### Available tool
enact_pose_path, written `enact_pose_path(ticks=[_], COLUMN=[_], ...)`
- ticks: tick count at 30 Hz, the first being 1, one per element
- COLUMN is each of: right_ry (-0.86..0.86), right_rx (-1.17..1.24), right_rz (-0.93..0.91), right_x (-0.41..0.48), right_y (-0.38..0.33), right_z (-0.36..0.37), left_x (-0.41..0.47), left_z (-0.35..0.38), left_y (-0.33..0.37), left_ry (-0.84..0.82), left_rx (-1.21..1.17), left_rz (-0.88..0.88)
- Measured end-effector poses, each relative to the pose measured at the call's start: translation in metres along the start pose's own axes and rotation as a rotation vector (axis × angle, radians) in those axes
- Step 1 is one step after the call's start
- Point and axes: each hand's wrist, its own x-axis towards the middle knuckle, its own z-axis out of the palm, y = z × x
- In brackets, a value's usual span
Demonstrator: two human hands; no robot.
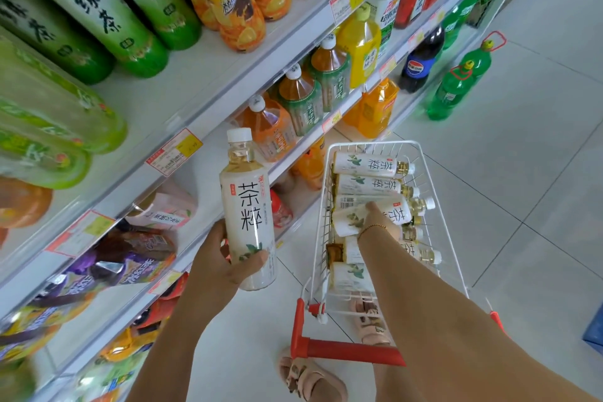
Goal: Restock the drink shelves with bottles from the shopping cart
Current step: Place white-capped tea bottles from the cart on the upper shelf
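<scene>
Two pale tea bottles in hand, one upright by the shelves, one in the cart.

The white-labelled clear plastic tea bottle with a white cap (247, 212) stands upright in the left hand (225, 258), its base in the palm, thumb across the lower front and fingers (225, 246) wrapped round behind. The right hand (380, 222) reaches into the white wire shopping cart with a red handle (437, 192), fingers closed over a lying tea bottle (375, 212) among several like it. The white drink shelves (228, 81) stand to the left, stocked with green and orange bottles.
</scene>
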Motion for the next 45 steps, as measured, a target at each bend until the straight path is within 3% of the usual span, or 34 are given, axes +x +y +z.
enact_pose_path(ticks=[5, 10, 13, 19, 24, 29, 37, 45], right_ry=[-0.030, -0.152, -0.329, -0.672, -0.881, -1.129, -1.209, -1.360], right_rx=[-0.063, -0.230, -0.296, -0.295, -0.213, -0.103, -0.046, -0.154], right_rz=[-0.253, -0.748, -1.050, -1.401, -1.561, -1.608, -1.830, -1.861], right_x=[-0.087, -0.187, -0.241, -0.358, -0.445, -0.517, -0.628, -0.714], right_y=[-0.045, -0.096, -0.126, -0.188, -0.220, -0.240, -0.281, -0.253], right_z=[-0.026, -0.044, -0.052, -0.073, -0.096, -0.116, -0.113, -0.094], left_x=[-0.021, -0.044, -0.063, -0.114, -0.158, -0.195, -0.257, -0.300], left_z=[-0.007, -0.018, -0.028, -0.062, -0.095, -0.123, -0.192, -0.251], left_y=[0.030, 0.081, 0.120, 0.203, 0.261, 0.297, 0.343, 0.324], left_ry=[0.030, 0.078, 0.125, 0.283, 0.468, 0.628, 0.791, 0.890], left_rx=[-0.024, -0.118, -0.146, -0.146, -0.116, -0.158, -0.159, -0.289], left_rz=[0.048, 0.129, 0.221, 0.456, 0.640, 0.748, 0.926, 0.880])
